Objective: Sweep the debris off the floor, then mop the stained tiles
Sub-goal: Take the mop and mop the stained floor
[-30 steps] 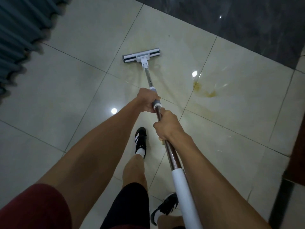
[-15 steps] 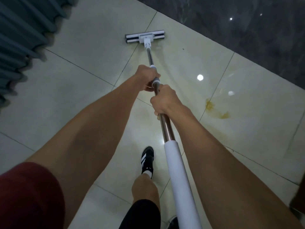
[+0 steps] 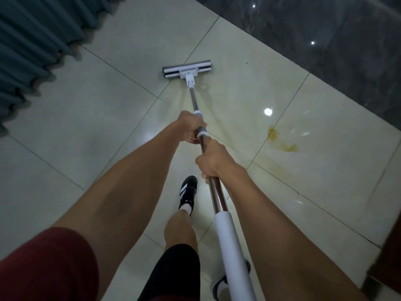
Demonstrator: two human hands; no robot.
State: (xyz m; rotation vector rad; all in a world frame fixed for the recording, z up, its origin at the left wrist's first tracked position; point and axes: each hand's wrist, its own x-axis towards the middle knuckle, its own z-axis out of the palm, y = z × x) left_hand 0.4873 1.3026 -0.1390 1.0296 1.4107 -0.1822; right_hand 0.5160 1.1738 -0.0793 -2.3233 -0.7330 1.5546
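Note:
A flat mop lies with its grey-and-white head [image 3: 187, 69] on the cream floor tiles [image 3: 91, 118], across a grout line. Its metal pole [image 3: 214, 192] runs back toward me and ends in a white sleeve [image 3: 233, 250]. My left hand [image 3: 189, 127] grips the pole at the grey collar, further down the pole. My right hand [image 3: 213, 158] grips the bare metal just behind it. A yellow-brown stain [image 3: 280, 141] marks the tile to the right of the mop, apart from the mop head. A faint wet streak lies around the pole's path.
A teal pleated curtain [image 3: 32, 44] hangs along the left edge. Dark marble flooring [image 3: 325, 35] borders the cream tiles at the top right. My black-and-white shoe [image 3: 188, 192] stands on the tile under the pole. A dark red-brown edge [image 3: 390, 268] shows at the lower right.
The mop head has been drawn back toward me after being pushed far forward. Both hands kept their grip on the pole. The stain sits a little further to the right of the mop head in view.

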